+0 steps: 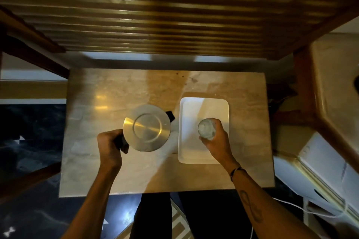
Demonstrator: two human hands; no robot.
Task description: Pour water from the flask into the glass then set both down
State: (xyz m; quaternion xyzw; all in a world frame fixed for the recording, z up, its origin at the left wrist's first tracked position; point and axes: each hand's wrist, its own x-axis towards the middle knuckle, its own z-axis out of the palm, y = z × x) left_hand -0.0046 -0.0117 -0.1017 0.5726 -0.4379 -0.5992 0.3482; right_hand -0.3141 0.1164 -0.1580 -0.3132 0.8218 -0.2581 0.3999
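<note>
Your left hand (109, 144) is wrapped tight around the black handle of the steel flask (147, 128), which sits just to the right of your knuckles with its round metal lid facing straight up and its dark spout pointing toward the tray. Your right hand (216, 137) is curled around the glass (206, 128), fingers closed on its far side, the rim facing up; the glass is over the white rectangular tray (204, 108), though you cannot tell from above whether it rests on the tray or is held above it. Flask and glass are near each other but apart.

You have one flask, one glass and one tray in view. A dark band circles your right wrist.

Everything sits on a small pale marble-patterned table (116, 93). Beyond it is a slatted wooden frame (174, 15), and the floor to your left is dark with light veining.
</note>
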